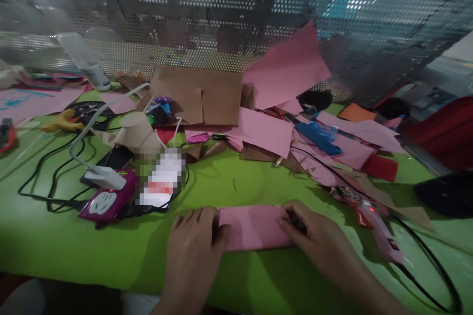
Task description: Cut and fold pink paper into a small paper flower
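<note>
A perforated metal screen (pixel 207 15) — light glinting through its holes — behind a green table (pixel 84 261).

- We see plain pink on the strip (pixel 254 229) and the raised sheet (pixel 288 69).
- We find the table (pixel 207 182) bright green.
- Our mesh (pixel 207 15) is grey, patterned with rows of pale dots.
- We have plain brown on the cardboard (pixel 219 93).
- Our box (pixel 123 196) is magenta with a white motif; its plug (pixel 107 178) is white.
- We see a pale pink glue gun (pixel 382 236) with a glowing red spot.
- We spot blue marks on the pink left sheet (pixel 29 99).
- Our plastic (pixel 320 138) is blue, the scrap (pixel 356 113) orange, the block (pixel 380 167) red, the tool (pixel 64 122) yellow.
- We make out white with a red band on the pixelated patch (pixel 162 182).
</note>
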The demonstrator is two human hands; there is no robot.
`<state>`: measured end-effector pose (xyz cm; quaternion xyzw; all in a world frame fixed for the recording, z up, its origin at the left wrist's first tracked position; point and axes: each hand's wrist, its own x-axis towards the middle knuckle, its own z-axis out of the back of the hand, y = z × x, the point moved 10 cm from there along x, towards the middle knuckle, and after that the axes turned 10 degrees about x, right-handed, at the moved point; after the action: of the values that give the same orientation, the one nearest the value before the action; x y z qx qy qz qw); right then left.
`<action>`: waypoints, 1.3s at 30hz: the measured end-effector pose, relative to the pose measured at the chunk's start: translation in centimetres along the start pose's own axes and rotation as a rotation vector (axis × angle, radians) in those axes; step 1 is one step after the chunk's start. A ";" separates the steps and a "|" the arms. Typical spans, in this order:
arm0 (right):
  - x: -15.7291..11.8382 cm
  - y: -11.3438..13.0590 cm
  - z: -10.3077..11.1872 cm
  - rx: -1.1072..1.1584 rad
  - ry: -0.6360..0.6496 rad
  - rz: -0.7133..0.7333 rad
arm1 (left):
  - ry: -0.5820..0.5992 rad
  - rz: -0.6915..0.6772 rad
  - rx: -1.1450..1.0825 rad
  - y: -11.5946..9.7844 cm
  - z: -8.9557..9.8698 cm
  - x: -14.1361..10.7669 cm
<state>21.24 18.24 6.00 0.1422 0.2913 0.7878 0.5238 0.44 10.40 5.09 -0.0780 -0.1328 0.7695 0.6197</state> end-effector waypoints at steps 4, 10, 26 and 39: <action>-0.2 0.0 -0.4 -0.031 0.038 -0.021 | 0.007 0.053 -0.049 0.6 -0.2 0.2; -0.2 -0.7 -0.8 -0.035 0.071 -0.061 | -0.002 0.047 -0.098 0.7 -0.3 0.1; -0.4 0.6 0.3 0.003 -0.054 0.086 | 0.022 -0.004 -0.006 -0.1 0.2 0.5; -1.2 0.9 -1.1 -0.013 0.030 0.094 | 0.044 -0.037 0.124 0.4 -0.6 0.2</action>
<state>20.47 16.53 5.82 0.1404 0.2870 0.8156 0.4824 0.15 10.58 4.45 -0.0537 -0.0726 0.7627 0.6404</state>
